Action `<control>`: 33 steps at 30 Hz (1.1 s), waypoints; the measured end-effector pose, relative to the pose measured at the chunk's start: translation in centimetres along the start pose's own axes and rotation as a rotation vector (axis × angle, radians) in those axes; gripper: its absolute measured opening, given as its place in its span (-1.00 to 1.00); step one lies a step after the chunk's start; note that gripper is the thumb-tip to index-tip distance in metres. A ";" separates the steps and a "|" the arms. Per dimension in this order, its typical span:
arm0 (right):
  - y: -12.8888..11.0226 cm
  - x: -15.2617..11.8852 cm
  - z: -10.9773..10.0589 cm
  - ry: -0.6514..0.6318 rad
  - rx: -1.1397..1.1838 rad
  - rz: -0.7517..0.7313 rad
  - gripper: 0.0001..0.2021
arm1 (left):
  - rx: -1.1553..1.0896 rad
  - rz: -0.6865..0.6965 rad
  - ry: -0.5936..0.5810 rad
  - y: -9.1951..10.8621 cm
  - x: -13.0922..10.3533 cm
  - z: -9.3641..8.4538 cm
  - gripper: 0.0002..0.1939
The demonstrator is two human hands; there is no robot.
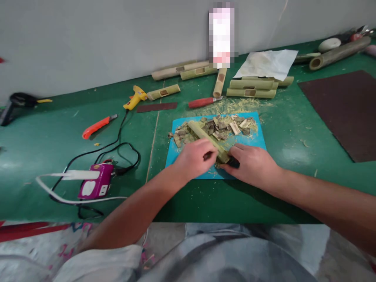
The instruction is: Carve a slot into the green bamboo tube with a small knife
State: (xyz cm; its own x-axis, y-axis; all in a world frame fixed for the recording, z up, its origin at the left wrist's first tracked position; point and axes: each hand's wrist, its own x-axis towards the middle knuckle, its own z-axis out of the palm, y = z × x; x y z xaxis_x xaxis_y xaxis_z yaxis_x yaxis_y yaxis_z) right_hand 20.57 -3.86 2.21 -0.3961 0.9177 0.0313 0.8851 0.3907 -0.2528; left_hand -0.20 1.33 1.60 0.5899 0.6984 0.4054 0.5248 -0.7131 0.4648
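Observation:
A pale green bamboo tube [202, 132] lies slanted over a blue mat [263, 145], its near end between my two hands. My left hand [195, 156] is closed against the tube's near part, fingers curled in. At the near end, my right hand [254, 164] pinches a small dark piece [234, 161], pressed close to the tube. What this piece is cannot be made out. Broken bamboo chips [219, 127] and fine shavings cover the mat's far half, around the tube.
Behind the mat lie a red-handled knife [202, 102] and notched bamboo tubes [251, 93]. To the left are an orange utility knife [98, 126], a yellow glue gun [135, 98] and a purple power strip [95, 182] with trailing cords. A brown sheet [343, 109] lies right.

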 end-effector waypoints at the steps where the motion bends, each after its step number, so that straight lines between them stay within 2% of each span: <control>1: 0.0 0.0 0.0 0.011 -0.006 -0.009 -0.67 | -0.030 0.007 -0.020 0.3 -0.1 0.1 -0.86; 5: 0.1 0.0 0.0 0.040 -0.029 -0.019 -0.64 | -0.063 0.014 -0.011 0.8 -0.3 0.1 -0.91; 10: 0.1 0.0 -0.2 0.028 -0.054 -0.010 -0.69 | -0.040 0.016 0.049 0.4 -0.2 0.1 -0.93; 15: 0.1 -0.1 -0.2 0.056 -0.061 -0.012 -0.72 | -0.003 0.072 0.034 -0.2 -0.2 0.2 -0.91; 20: 0.0 -0.1 -0.1 0.043 -0.057 0.007 -0.72 | 0.108 -0.011 0.169 -1.4 0.2 -0.2 -0.83; 22: 0.0 0.0 0.0 0.036 -0.052 0.010 -0.71 | 0.089 0.013 0.127 -0.8 0.2 0.0 -0.82; 24: 0.1 0.0 0.0 0.033 -0.049 0.011 -0.71 | 0.035 0.061 0.009 0.1 -0.1 0.3 -0.84; 26: 0.1 0.0 -0.1 0.029 -0.051 0.020 -0.71 | 0.008 0.079 -0.044 0.5 -0.2 0.4 -0.86; 30: 0.0 0.0 -0.2 0.022 -0.046 0.047 -0.72 | 0.062 0.027 0.099 -0.5 0.0 -0.1 -0.83; 33: 0.0 0.1 -0.1 0.018 -0.041 0.040 -0.71 | 0.035 0.022 0.092 -1.1 0.1 -0.3 -0.86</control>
State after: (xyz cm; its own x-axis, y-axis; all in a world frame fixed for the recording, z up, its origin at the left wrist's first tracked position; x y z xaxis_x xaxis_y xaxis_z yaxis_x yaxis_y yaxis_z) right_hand 20.58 -3.79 2.30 -0.3564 0.9335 0.0392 0.9094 0.3562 -0.2146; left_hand -0.85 2.21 1.37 0.5431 0.6842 0.4868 0.5349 -0.7288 0.4276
